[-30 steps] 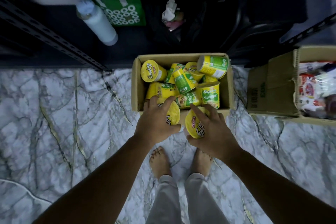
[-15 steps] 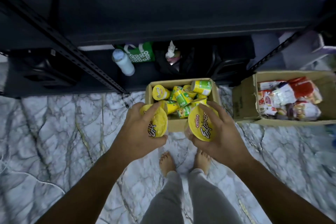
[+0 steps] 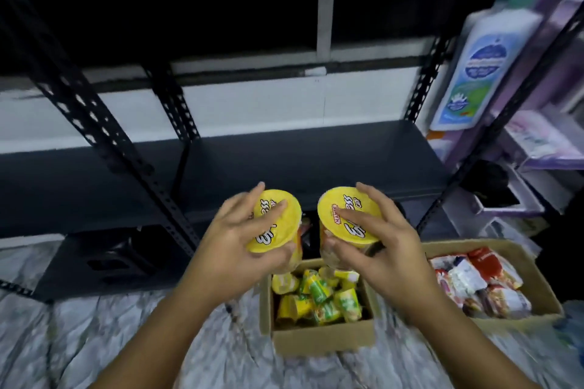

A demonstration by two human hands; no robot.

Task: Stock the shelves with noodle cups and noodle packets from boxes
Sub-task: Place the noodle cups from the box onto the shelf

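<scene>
Two round yellow-lidded noodle cups [image 3: 278,230] [image 3: 360,227]

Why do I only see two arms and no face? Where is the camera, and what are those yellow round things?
The camera sits on a person's head and looks down, so you see only their arms. The left hand grips the left noodle cup, and the right hand grips the right noodle cup. Both cups are yellow. Below, on the marble floor, the cup box holds more cups and the packet box holds noodle packets. In front is a dark shelf, where the cups probably go.
</scene>
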